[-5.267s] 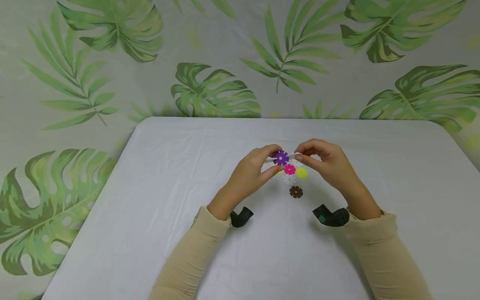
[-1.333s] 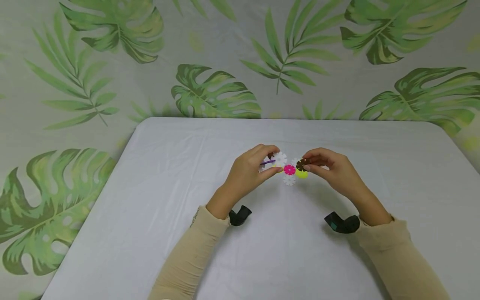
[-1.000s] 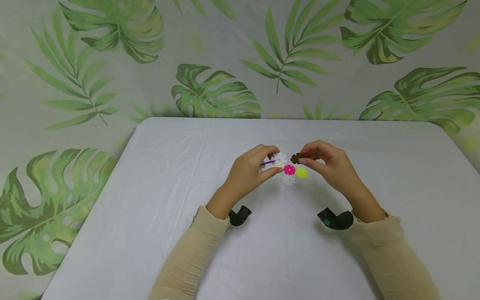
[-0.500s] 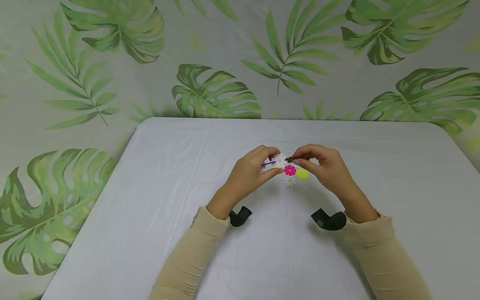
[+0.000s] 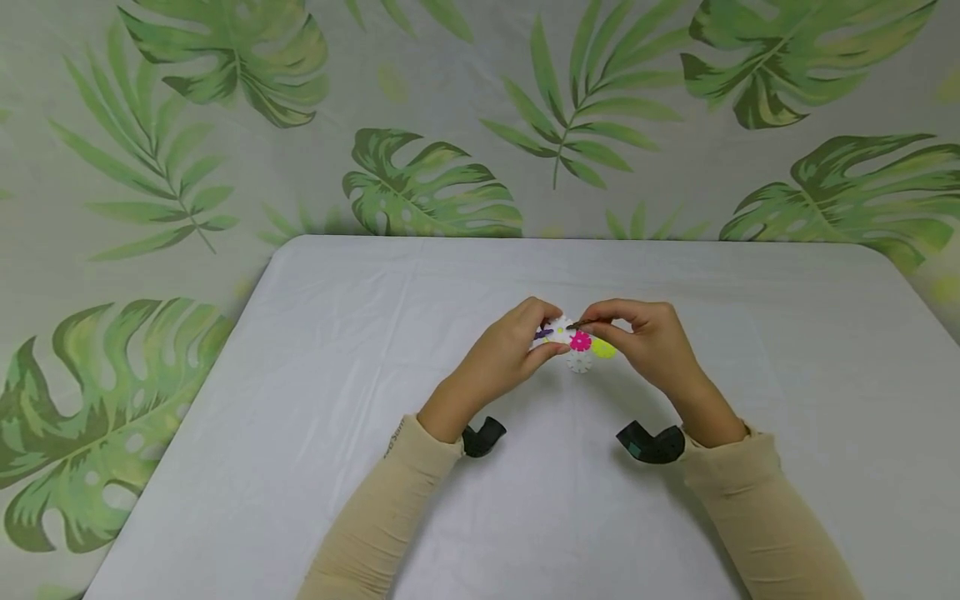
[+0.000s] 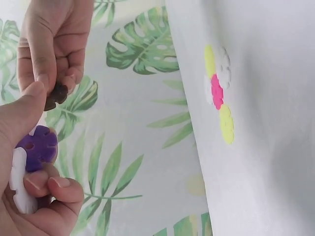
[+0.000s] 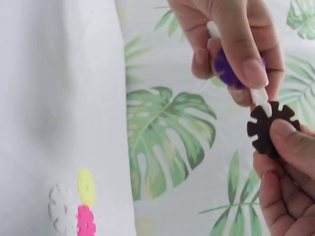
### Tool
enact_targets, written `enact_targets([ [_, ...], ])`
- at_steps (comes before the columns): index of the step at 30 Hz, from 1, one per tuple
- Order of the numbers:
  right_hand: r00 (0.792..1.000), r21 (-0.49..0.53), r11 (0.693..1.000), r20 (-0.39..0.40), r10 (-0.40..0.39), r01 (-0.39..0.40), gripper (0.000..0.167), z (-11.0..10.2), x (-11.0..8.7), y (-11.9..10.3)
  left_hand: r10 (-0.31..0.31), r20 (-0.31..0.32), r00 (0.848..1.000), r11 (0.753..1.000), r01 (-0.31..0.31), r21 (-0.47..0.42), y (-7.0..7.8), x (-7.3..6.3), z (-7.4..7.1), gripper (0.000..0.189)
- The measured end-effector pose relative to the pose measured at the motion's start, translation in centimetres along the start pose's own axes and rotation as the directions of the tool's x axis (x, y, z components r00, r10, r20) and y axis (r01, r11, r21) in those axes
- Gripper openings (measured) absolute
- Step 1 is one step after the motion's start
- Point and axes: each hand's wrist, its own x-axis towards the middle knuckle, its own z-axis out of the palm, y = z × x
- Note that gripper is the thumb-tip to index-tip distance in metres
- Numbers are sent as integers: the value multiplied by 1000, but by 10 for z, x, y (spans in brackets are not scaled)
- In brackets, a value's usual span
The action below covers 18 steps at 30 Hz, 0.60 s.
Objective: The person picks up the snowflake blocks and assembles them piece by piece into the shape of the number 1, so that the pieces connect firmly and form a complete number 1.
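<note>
My left hand (image 5: 495, 358) grips a small joined piece of slotted snowflake discs above the table. In it are a purple disc (image 6: 43, 151) and white discs, one white disc (image 6: 19, 183) lying against the palm side. With thumb and fingers, my right hand (image 5: 656, 346) pinches a brown disc (image 7: 261, 129). The brown disc's edge meets the rim of a white disc (image 7: 259, 98) that sticks out of the left hand, seen in the right wrist view. How deep the slots sit together I cannot tell. Fingers hide part of the joined piece.
Below the hands, loose discs lie on the white table (image 5: 300, 467): a pink disc (image 5: 581, 341), a yellow disc (image 5: 604, 348), a white disc (image 5: 578, 363) and others partly hidden. A leaf-patterned cloth (image 5: 420, 75) hangs behind. Black wrist cameras (image 5: 651, 442) jut inward from both sleeves.
The brown disc, earlier on the table, was picked up by the right hand and brought left against the white disc. The left hand has turned its joined discs and lowered slightly.
</note>
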Motion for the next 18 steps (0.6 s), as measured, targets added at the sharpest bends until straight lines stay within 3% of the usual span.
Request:
enact_targets([
  [8,999,52,998,47,16,-18,26,-4,1,2,-66,2,998,996,66,-52,-2,-1,-4,40],
  [14,990,77,988,54,133,-137,16,-8,1,0,-74,2,997,997,74,-21,-3,-2,-8,42],
  [18,980,155,968,71,187,-196,13,-9,0,-1,-61,12,998,998,61,-3,-3,-2,-9,45],
])
